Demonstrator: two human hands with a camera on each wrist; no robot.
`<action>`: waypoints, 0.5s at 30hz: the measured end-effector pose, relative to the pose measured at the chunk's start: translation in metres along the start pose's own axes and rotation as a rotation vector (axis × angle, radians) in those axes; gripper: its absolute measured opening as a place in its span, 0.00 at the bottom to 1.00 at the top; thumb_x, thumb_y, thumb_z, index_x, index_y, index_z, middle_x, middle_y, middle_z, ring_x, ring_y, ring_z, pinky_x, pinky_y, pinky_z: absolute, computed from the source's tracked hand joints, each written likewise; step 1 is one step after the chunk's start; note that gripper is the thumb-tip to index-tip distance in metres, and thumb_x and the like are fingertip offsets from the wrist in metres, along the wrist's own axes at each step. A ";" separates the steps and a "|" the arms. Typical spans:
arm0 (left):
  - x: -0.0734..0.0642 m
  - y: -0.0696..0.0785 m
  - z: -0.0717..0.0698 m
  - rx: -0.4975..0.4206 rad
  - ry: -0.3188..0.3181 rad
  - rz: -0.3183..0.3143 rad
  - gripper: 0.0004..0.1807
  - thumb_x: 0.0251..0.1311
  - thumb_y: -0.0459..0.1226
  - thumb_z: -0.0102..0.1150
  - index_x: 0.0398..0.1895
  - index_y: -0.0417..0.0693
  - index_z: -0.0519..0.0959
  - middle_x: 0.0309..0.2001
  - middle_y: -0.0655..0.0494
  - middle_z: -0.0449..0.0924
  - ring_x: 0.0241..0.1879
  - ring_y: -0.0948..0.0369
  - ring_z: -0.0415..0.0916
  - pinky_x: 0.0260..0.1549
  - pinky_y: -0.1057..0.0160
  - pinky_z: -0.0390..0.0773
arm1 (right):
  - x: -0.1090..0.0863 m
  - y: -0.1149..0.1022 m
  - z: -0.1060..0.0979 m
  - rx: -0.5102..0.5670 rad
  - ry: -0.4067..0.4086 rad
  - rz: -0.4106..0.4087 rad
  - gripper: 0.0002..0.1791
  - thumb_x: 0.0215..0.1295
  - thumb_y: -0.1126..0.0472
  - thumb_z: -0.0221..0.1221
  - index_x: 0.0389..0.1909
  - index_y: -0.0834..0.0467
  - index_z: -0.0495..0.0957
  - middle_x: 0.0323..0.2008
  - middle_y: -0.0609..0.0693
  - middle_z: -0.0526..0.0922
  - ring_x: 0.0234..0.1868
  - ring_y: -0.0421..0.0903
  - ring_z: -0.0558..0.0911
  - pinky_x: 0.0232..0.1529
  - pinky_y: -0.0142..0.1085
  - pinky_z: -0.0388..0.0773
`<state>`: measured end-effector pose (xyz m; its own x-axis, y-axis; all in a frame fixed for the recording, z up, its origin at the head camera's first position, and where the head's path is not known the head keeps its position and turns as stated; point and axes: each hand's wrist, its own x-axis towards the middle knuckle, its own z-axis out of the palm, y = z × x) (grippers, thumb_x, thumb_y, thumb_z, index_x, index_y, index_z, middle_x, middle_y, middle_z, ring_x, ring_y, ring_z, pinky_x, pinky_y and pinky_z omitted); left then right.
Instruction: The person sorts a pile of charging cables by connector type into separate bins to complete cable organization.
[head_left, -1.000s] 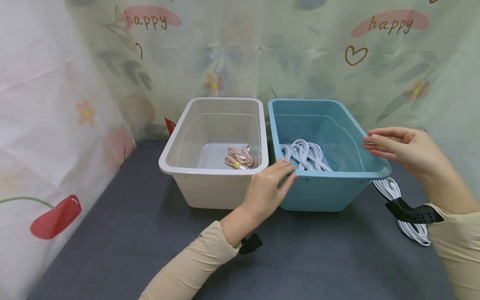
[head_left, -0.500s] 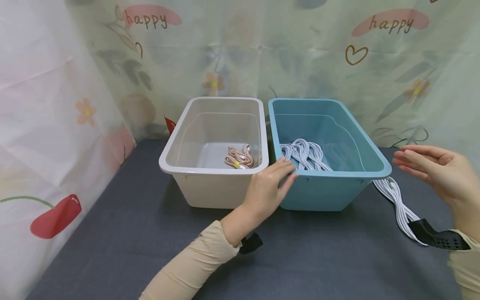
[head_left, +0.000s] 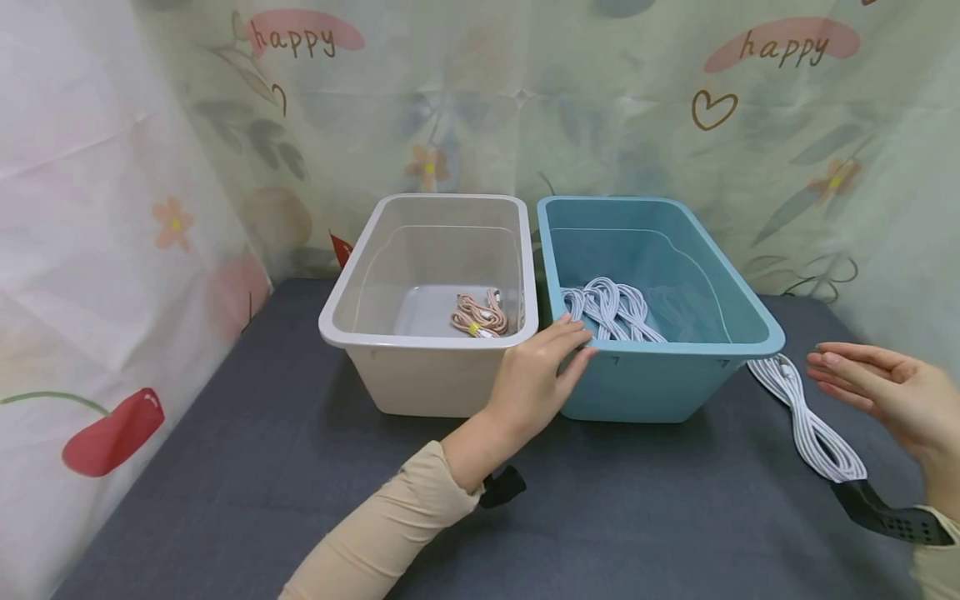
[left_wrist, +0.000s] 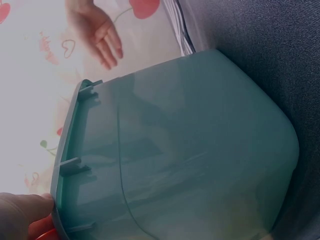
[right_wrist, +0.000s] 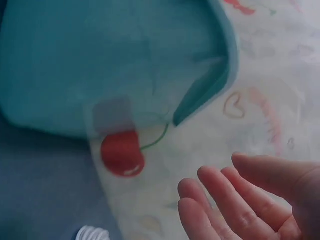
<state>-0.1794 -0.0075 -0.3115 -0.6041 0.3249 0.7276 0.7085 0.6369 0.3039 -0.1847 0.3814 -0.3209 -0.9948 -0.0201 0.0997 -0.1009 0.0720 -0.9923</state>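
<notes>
My left hand [head_left: 532, 375] holds the near left corner of the blue bin [head_left: 637, 383], fingers over the rim and thumb on the front side. The left wrist view shows the thumb [left_wrist: 30, 206] at the rim. Inside that bin lie several coiled white cables [head_left: 611, 308]. My right hand [head_left: 892, 387] hovers to the right of the bin, fingers loosely extended, holding nothing. Below and left of it, another bundled white cable [head_left: 813, 433] lies on the table, its far end hidden behind the bin; a bit of this cable [right_wrist: 93, 233] shows in the right wrist view.
A beige bin [head_left: 427, 375] stands left of the blue one, holding a bundled pinkish cable [head_left: 480, 317] with a yellow tie. Both bins stand on a dark cloth-covered table [head_left: 600, 517]. Patterned curtains [head_left: 480, 100] hang behind and at the sides.
My right hand has moved from beside the blue bin's right rim, rightward and down, towards the white cable on the table. The left hand stays on the rim.
</notes>
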 end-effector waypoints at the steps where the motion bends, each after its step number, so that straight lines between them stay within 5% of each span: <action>1: 0.000 0.000 0.000 -0.001 -0.002 0.000 0.12 0.58 0.37 0.61 0.44 0.44 0.83 0.47 0.51 0.84 0.55 0.57 0.78 0.54 0.65 0.76 | -0.001 0.003 -0.002 -0.010 0.000 0.008 0.10 0.64 0.65 0.55 0.37 0.47 0.81 0.32 0.35 0.86 0.31 0.31 0.85 0.29 0.23 0.81; 15: 0.000 -0.001 0.002 -0.003 0.000 0.001 0.11 0.59 0.37 0.61 0.44 0.44 0.83 0.46 0.51 0.84 0.55 0.57 0.77 0.54 0.66 0.76 | -0.006 0.040 -0.023 -0.347 0.010 0.183 0.10 0.66 0.56 0.55 0.33 0.33 0.73 0.30 0.24 0.79 0.30 0.22 0.79 0.29 0.22 0.80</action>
<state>-0.1804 -0.0072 -0.3132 -0.6037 0.3255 0.7277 0.7101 0.6345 0.3052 -0.1832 0.4078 -0.3594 -0.9967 0.0337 -0.0743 0.0816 0.4067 -0.9099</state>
